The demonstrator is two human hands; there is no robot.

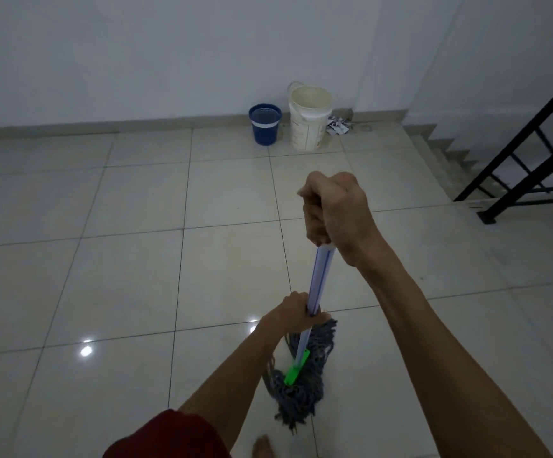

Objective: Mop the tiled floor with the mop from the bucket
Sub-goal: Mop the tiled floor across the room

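Two hands on one mop. R hand (331, 209) wrapped round the top end of the mop handle (321, 276), fingers curled tight, thumb side up. L hand (293, 312) grips the same handle lower down, just above the strands, fingers closed round the shaft. Handle pale w/ purple stripe, tilted, top leaning away from the person.

Mop head (301, 388): grey string strands, lying on the tiled floor (129, 266) close in front of the person, strands bunched and trailing toward the bottom of view. Green clamp (296, 366) joins handle to strands.

Bare foot (262, 447) at bottom edge, just beside the strand tips. Red garment (169, 438) at lower L.

Floor: large pale glossy tiles, dark grout lines, bright light reflections (86, 350) at L.

Far side, against the white wall (136, 61): blue bucket (265, 127) w/ perforated insert, white bucket (310, 120) just beside it on the R; touching or not, can't tell. Crumpled scraps (336, 124) in the corner next to the white one. Both buckets well apart from the mop.

R side: stairs (447, 157) going up, black railing (533, 153) in front.
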